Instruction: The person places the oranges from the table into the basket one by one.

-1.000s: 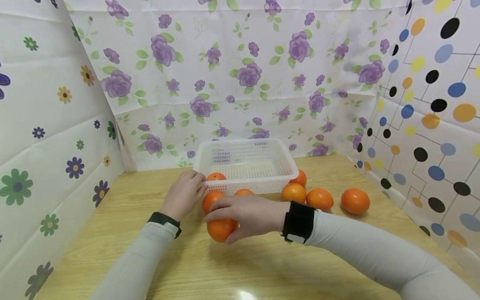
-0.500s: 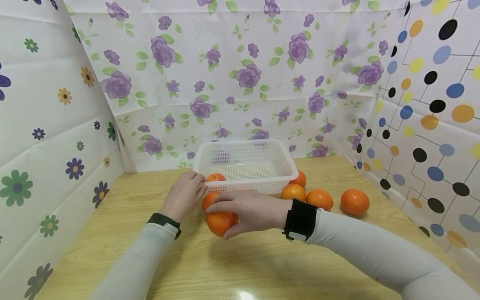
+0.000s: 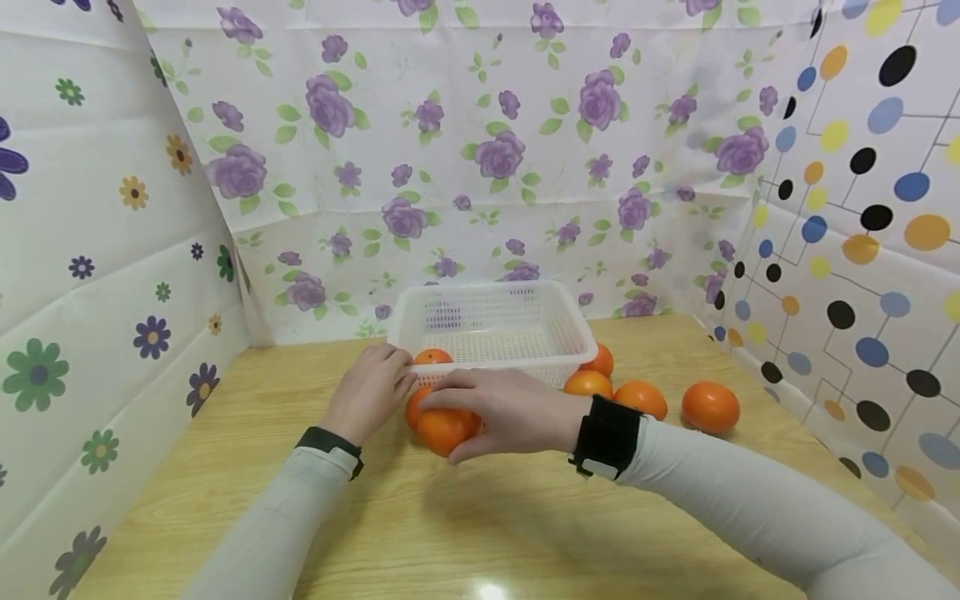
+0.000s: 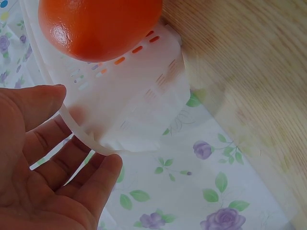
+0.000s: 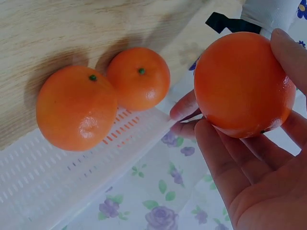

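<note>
In the head view my left hand [image 3: 367, 392] grips the front left corner of a white perforated plastic basket [image 3: 491, 313]; thumb and fingers meet at its rim in the left wrist view. My right hand [image 3: 517, 412] holds an orange [image 3: 447, 432] in front of the basket, fingers over its top and thumb beneath. One orange [image 3: 433, 357] lies inside the basket by the left hand. Partly covered by the held one, another orange [image 3: 416, 408] stands before the basket. The right wrist view shows two oranges on the table, one orange [image 5: 76, 109] larger in view, beside the basket wall.
Right of the basket are several more oranges: one [image 3: 598, 360] at its corner, one [image 3: 588, 384] just nearer, one [image 3: 640, 399] beside that and one [image 3: 710, 407] farther right. They rest on a wooden table [image 3: 262, 417], with patterned sheets [image 3: 465, 117] hanging around it.
My right hand has risen a little in the head view, toward the basket, carrying the orange with it. The left hand keeps its place on the basket rim.
</note>
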`<state>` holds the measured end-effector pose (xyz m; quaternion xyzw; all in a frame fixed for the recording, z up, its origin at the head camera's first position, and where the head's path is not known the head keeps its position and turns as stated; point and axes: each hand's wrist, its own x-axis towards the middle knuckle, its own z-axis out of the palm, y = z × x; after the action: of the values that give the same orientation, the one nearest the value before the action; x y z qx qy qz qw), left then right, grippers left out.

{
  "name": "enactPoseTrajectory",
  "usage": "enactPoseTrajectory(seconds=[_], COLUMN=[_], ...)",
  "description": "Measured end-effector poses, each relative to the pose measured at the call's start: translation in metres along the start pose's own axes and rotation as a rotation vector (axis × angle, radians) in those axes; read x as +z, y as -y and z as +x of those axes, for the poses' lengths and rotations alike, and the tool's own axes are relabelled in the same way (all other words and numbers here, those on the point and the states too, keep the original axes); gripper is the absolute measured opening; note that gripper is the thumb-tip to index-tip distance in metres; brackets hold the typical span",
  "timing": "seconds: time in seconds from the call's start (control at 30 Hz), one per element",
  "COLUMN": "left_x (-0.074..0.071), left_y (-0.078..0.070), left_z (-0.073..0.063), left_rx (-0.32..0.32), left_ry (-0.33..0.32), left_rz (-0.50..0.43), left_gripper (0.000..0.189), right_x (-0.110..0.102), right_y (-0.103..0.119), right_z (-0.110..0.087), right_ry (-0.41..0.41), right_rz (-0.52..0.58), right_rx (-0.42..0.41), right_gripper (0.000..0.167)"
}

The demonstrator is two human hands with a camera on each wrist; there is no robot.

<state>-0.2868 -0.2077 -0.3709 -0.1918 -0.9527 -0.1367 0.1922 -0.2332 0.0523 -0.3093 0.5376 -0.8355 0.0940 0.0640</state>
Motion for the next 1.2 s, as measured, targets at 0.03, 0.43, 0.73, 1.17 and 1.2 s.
enactPoseTrajectory(seconds=[0.03,0.43,0.73,1.17,1.2], left_x=[0.0,0.004,0.003,0.001,0.002], left_y=[0.0,0.005,0.004,0.003,0.003], left_z=[0.0,-0.003,-0.002,0.0,0.0], left_rx=[0.001,0.035,0.025,0.042,0.04], left_ry=[0.001,-0.036,-0.032,-0.053,-0.052], left_rz=[0.001,-0.013,-0.029,-0.017,-0.018], left_gripper=[0.023,0.021,0.022,0.02,0.02], right_x=[0.0,-0.001,-0.003,-0.018,-0.018], right_y=[-0.001,-0.012,-0.023,-0.032,-0.033], right_z=[0.0,0.002,0.005,0.007,0.007], right_ry=[-0.009,-0.078,-0.103,-0.179,-0.182], right_rz=[-0.003,-0.008,-0.042,-0.054,-0.053], right_rx=[0.004,0.015,0.04,0.07,0.076], right_gripper=[0.074,0.073,0.071,0.066,0.066])
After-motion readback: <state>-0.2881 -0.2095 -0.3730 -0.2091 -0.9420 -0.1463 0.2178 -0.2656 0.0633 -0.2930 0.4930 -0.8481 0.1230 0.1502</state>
